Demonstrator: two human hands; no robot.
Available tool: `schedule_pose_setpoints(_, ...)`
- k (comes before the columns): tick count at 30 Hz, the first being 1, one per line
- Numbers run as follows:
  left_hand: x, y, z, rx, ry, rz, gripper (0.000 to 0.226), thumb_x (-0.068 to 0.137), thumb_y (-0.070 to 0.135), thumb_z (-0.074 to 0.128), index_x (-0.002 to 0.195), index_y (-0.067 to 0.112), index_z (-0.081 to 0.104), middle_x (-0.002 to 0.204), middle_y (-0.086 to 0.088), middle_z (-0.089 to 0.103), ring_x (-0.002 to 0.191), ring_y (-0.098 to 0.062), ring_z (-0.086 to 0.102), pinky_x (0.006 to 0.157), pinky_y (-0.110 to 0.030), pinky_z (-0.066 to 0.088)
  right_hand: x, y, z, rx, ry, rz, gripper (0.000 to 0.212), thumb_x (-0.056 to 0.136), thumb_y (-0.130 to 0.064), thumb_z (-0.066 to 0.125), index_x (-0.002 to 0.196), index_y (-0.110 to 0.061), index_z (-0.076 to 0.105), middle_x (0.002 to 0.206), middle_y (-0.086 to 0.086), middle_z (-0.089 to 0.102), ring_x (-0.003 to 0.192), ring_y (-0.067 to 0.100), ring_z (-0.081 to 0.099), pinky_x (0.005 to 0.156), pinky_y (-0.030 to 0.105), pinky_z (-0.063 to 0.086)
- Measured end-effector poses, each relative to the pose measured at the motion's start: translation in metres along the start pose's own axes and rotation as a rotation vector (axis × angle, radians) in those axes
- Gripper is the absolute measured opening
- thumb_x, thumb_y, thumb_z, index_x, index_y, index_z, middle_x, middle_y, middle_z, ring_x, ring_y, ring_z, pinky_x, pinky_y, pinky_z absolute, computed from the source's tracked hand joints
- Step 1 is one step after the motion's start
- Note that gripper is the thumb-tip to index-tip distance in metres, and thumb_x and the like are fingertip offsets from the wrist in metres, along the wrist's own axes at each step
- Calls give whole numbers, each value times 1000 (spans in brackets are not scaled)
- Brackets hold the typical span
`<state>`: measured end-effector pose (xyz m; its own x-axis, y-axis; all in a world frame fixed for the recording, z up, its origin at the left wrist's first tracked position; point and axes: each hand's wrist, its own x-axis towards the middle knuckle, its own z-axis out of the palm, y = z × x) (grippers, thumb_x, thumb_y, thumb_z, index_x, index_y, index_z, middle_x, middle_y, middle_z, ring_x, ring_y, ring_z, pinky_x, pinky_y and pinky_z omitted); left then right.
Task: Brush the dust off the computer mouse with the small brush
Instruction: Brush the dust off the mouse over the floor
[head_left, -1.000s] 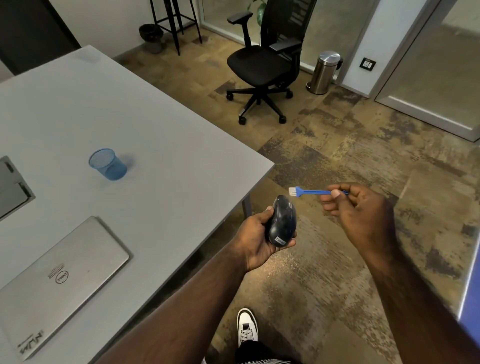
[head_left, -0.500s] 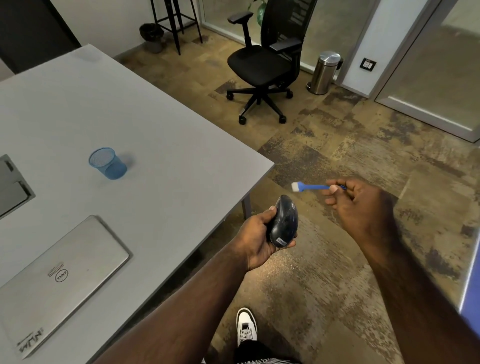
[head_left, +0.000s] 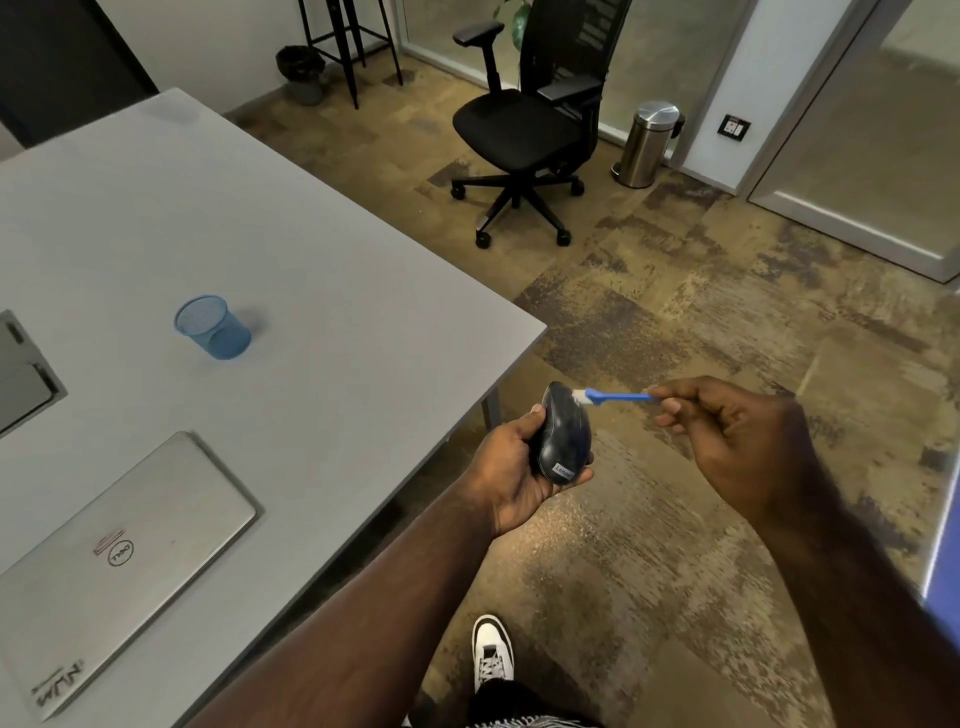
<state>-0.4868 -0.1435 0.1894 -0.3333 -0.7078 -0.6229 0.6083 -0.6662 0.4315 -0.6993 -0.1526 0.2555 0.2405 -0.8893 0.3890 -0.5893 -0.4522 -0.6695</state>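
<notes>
The left hand (head_left: 511, 467) holds the mouse (head_left: 563, 434) out past the tabletop (head_left: 311, 291) corner, above the floor (head_left: 675, 545). Its grip is wrapped round the mouse from the left and beneath, thumb on the near left side, fingers curling under the lower end where a small label shows. The mouse is tilted, its far end pointing up and away.

The right hand (head_left: 743, 441) pinches the far end of the brush (head_left: 618, 397) handle between thumb and fingers, the other fingers curled in. The blue handle runs nearly level toward the left, and the pale bristles meet the upper right edge of the mouse; they look to be touching it, though that spot is slightly blurred.

Judging from this, the brushing is under way and not finished: both tools are in hand and the bristles are working the top end only. No dust can be made out on the dark shell, so how much is already clean cannot be told. The middle, the lower end and the sides under the left fingers likely need passes yet, which would call for turning the mouse in the hand.

A closed laptop (head_left: 119, 561) and a blue mesh cup (head_left: 213, 327) sit on the tabletop, well apart from the hands.
</notes>
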Motion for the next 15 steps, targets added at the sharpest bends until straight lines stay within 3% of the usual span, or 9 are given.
schedule_pose_setpoints(5,-2,2,3,-4,13,2,48,102,35,34,136,3,44,107,-21,62,85,-28,64,73,-39,57,-6,-7,-1,44,-112,-137,25,84,4,73,101,-14,76,87,-18,73,80,-5,72,61,23,60)
schedule_pose_setpoints(8,-4,3,4,-9,21,7,47,102,35,34,136,5,42,116,-25,57,87,-30,63,73,-39,57,-8,-11,3,13,-64,-125,29,84,9,71,105,-11,76,87,-9,76,78,0,73,61,29,61)
schedule_pose_setpoints(10,-5,2,6,-26,28,15,48,102,35,34,137,3,42,122,-25,54,92,-30,62,76,-41,56,-12,-14,5,20,-145,-154,23,86,3,70,104,-10,76,89,-2,77,75,7,75,57,34,61)
schedule_pose_setpoints(12,-4,2,7,-60,41,25,49,102,34,35,139,3,41,127,-25,52,99,-33,60,83,-44,54,-16,-18,4,11,-267,-189,19,87,-11,65,102,-13,78,88,-2,78,71,11,74,54,34,59)
schedule_pose_setpoints(15,-3,4,6,-58,44,25,50,102,35,35,140,3,40,130,-26,52,100,-34,61,86,-45,53,-18,-21,1,-25,-246,-227,24,83,-4,66,102,-12,78,89,-3,78,74,8,74,56,30,59)
